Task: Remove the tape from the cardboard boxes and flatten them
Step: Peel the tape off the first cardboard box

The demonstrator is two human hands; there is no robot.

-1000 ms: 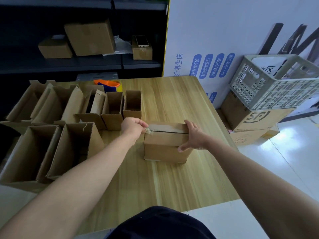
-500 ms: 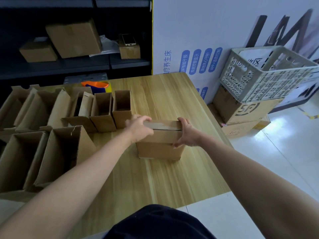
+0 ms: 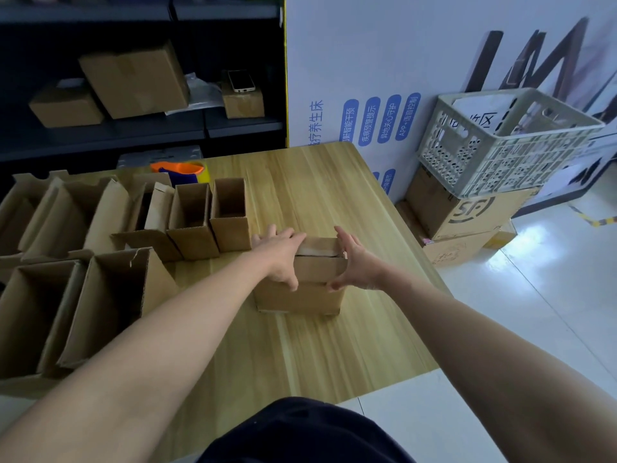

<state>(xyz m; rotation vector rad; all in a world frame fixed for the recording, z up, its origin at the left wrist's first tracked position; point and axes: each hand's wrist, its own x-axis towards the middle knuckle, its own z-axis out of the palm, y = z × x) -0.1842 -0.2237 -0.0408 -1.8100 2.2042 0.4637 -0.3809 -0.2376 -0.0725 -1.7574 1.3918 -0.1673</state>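
Shelf [image 3: 140, 128]: dark unit far behind the box [image 3: 300, 297], to its left. It holds a few closed cartons, likely stock kept out of the work.

Desk [image 3: 317, 195]: pale wood. The box sits on it, toward the right edge and within easy reach of both arms.

Crate [image 3: 500, 145]: grey plastic, off to the right of the box and beyond it, stacked on floor cartons by the wall.

Open boxes [image 3: 110, 295]: a cluster to the left of the box, tops gaping, flaps up. They look stripped of tape but not yet flattened, and seem lined up there to keep the space around the box free.

Box: small, closed, upright, its near face toward the person. It is judged to be the one in hand for the tape step.

Left hand [image 3: 280, 259]: laid over the box's top left corner, fingers stretched fairly straight across the lid, thumb hooked down the near face. It appears to pin the box so it cannot slide.

Right hand [image 3: 357, 265]: cupped round the box's right edge, fingers up along the side, thumb on the near face. The two hands clamp the box between them, probably to steady or turn it before peeling.

Dispenser [image 3: 178, 168]: orange and blue, well behind the box to its left, past the open boxes. It is not in use.

Tape [image 3: 315, 251]: a pale strip along the top seam of the box, between the hands. Whether an end is lifted cannot be told.
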